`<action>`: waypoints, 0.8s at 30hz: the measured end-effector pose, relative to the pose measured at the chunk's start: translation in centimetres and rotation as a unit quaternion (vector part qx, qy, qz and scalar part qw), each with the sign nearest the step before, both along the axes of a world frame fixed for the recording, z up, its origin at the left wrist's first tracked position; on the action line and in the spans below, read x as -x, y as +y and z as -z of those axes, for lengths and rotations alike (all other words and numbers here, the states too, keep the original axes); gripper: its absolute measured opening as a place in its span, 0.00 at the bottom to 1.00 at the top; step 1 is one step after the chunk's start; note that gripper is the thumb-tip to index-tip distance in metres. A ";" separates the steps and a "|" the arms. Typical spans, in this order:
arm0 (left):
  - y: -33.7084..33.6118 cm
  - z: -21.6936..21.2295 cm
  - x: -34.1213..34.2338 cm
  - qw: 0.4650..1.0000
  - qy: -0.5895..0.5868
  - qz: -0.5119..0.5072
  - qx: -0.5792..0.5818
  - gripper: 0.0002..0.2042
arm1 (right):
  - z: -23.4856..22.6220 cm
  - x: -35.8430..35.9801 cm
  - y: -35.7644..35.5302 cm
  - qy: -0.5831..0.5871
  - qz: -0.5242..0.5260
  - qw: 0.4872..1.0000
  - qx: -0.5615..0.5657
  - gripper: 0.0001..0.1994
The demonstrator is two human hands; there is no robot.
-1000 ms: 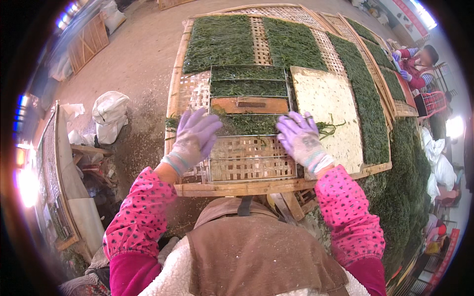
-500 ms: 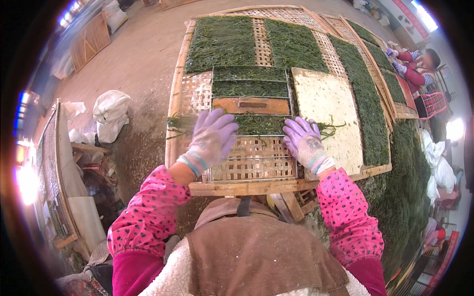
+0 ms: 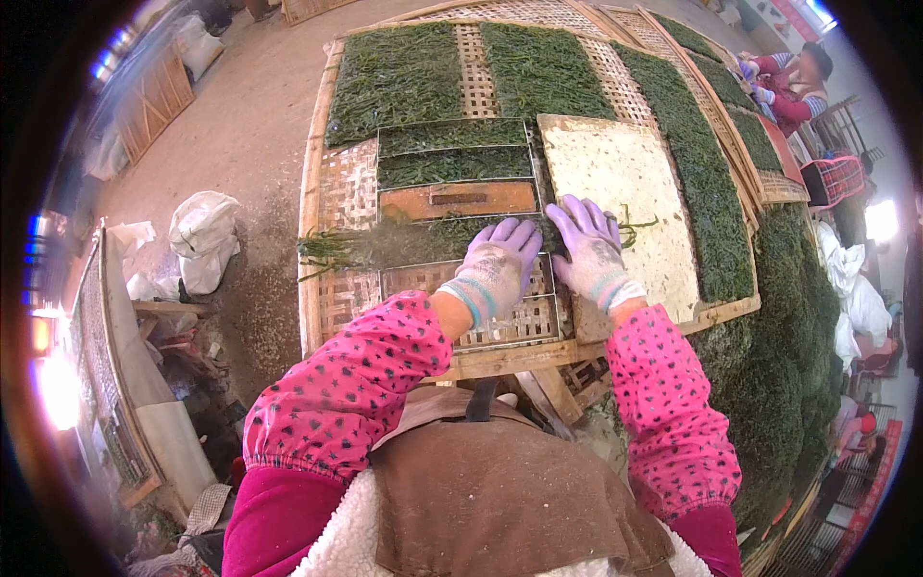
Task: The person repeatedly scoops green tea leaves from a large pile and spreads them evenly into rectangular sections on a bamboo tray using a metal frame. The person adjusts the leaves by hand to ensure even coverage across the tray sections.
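Note:
My left hand (image 3: 501,258), in a purple-and-white glove, lies with fingers stretched over the right part of a narrow strip of green stringy strands (image 3: 409,246). Close beside it, my right hand (image 3: 588,248) rests fingers apart at that strip's right end, by the pale rectangular board (image 3: 615,192). Neither hand grips anything. Loose strands poke out past the strip's left end and onto the board. Above the strip, a brown wooden slat (image 3: 404,204) with a dark raised handle lies within a thin wire frame (image 3: 452,150), on the woven bamboo rack (image 3: 348,188).
Flattened green sheets (image 3: 394,82) cover much of the rack. A large green heap (image 3: 779,337) lies at its right. White sacks (image 3: 204,240) stand on the floor at left. Another person (image 3: 793,87) works at the far right, beside a checked red bag (image 3: 838,181).
My left hand has moved right along the strip from its left end, close to my right hand. My right hand has shifted slightly up. The view has shifted a little.

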State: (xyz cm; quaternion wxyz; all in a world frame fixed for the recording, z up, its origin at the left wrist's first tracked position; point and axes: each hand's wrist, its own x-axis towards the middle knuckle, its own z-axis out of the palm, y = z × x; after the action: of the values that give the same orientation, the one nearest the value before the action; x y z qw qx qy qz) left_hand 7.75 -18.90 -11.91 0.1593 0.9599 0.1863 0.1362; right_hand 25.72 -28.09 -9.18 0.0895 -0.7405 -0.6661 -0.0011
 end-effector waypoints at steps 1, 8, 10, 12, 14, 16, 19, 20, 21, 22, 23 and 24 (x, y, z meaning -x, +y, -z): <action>0.1 0.0 0.0 1.000 0.008 0.002 -0.006 0.24 | 0.2 -0.1 0.6 0.010 -0.005 1.000 0.010 0.35; 0.2 1.3 0.3 0.999 -0.030 0.005 -0.027 0.22 | -4.4 -0.2 3.9 0.018 0.031 0.987 0.155 0.18; 0.4 1.2 0.0 0.999 0.035 0.005 -0.018 0.21 | -7.5 0.7 6.6 0.139 0.069 0.949 0.273 0.19; 0.4 0.6 -0.3 0.989 0.145 0.015 0.020 0.21 | -9.7 3.6 7.5 0.213 0.042 0.957 0.190 0.19; 0.4 -0.4 -0.2 0.979 0.189 0.013 0.080 0.21 | -11.7 5.8 8.8 0.249 -0.105 0.953 0.133 0.23; 0.5 -1.4 0.7 0.978 0.173 0.001 0.115 0.21 | -12.9 6.6 8.9 0.259 -0.283 0.920 -0.083 0.18; 0.2 -2.2 6.1 0.998 0.008 -0.041 0.044 0.18 | -11.9 6.1 7.1 0.281 -0.189 0.924 -0.177 0.12; 1.0 -2.2 7.9 0.996 -0.079 -0.019 0.047 0.17 | -11.0 5.6 6.2 0.279 -0.128 0.947 -0.094 0.11; 2.0 -2.2 9.5 0.992 -0.098 -0.008 0.080 0.16 | -9.5 5.4 5.3 0.284 -0.075 0.955 -0.048 0.11; 3.0 -2.3 10.9 0.980 -0.151 0.002 0.128 0.12 | -7.6 5.5 4.4 0.185 -0.083 0.978 -0.042 0.12; 4.0 -2.4 12.0 0.984 -0.160 -0.005 0.083 0.09 | -6.0 5.4 3.9 0.063 -0.116 0.991 -0.006 0.14; 4.9 -2.6 12.8 0.975 -0.161 -0.051 0.145 0.07 | -4.8 5.2 3.1 0.016 -0.121 0.990 0.077 0.17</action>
State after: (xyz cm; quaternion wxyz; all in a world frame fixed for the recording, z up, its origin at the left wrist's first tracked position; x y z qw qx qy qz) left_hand -5.01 -13.97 -9.26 0.3170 0.8815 0.2245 0.2683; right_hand 20.53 -24.94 -4.35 0.0424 -0.6593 -0.7471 0.0730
